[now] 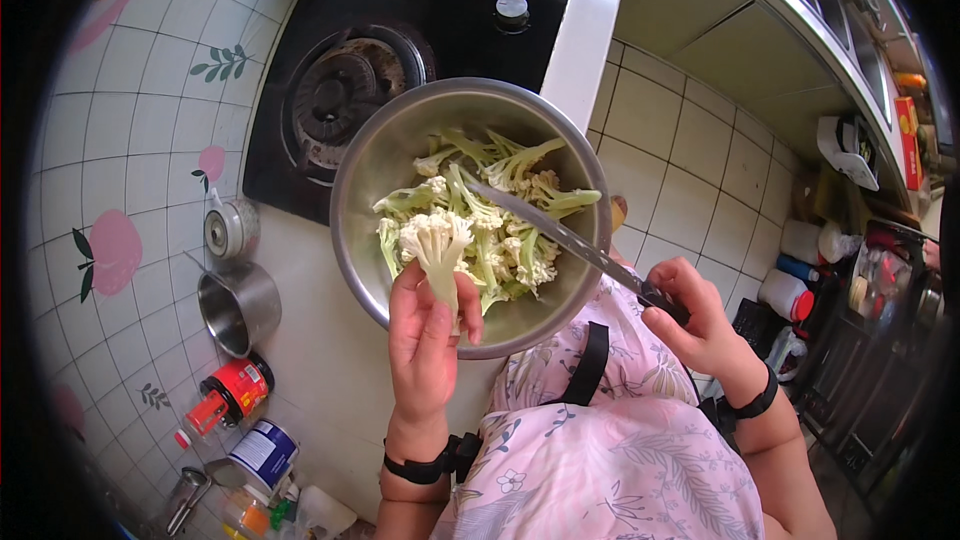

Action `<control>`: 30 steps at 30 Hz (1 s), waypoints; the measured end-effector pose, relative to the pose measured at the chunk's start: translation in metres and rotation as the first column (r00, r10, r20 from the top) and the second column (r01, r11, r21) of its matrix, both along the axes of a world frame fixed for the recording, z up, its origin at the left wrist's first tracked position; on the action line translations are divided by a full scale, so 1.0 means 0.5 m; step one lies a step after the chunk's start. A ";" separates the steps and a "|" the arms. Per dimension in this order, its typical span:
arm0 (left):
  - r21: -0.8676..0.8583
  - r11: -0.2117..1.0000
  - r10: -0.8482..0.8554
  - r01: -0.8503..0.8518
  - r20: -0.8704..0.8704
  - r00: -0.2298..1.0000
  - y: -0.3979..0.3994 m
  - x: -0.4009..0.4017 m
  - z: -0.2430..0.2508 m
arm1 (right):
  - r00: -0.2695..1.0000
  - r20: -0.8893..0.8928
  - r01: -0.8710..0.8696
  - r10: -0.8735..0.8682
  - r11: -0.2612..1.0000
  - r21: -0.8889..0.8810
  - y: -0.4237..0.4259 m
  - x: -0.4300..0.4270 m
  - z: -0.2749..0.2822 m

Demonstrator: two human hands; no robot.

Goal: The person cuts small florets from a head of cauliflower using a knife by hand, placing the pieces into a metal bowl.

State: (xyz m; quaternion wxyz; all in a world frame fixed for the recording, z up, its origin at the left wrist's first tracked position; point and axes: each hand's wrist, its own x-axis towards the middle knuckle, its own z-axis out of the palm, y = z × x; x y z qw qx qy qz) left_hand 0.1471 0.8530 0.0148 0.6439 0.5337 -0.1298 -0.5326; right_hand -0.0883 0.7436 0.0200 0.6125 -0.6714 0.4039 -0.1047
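Observation:
My left hand [427, 337] grips the pale stem of a cauliflower floret [437, 247], its white head pointing away from me. The floret is held over the near side of a large stainless steel bowl [352, 270]. Cut cauliflower pieces [487, 210] with green stems fill the bottom of the bowl. At the right, my right hand [686, 315] is closed around the dark handle of a kitchen knife [555, 229]. Its long blade crosses the bowl's right rim and reaches over the pieces, with the tip near the middle.
A black gas stove [450, 7] with a burner [337, 94] lies beyond the bowl. Along the tiled wall stand a lidded ceramic jar [231, 227], a steel pot [244, 307], a red-labelled jar [244, 382] and a blue-labelled can [262, 454]. Cabinets [750, 45] are at the right.

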 end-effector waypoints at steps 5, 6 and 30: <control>-0.047 0.997 -0.069 0.067 -0.045 0.997 0.019 0.013 -0.023 | 0.999 -0.035 0.038 -0.040 0.998 -0.057 0.002 0.004 0.003; -0.070 0.994 -0.083 0.080 -0.040 0.996 0.018 0.013 -0.023 | 0.999 -0.035 0.037 -0.039 0.998 -0.057 0.003 0.005 0.001; 0.004 0.987 -0.154 0.159 -0.234 0.960 0.032 -0.026 -0.012 | 0.912 -0.112 -0.379 0.395 0.706 -0.598 0.003 0.067 -0.002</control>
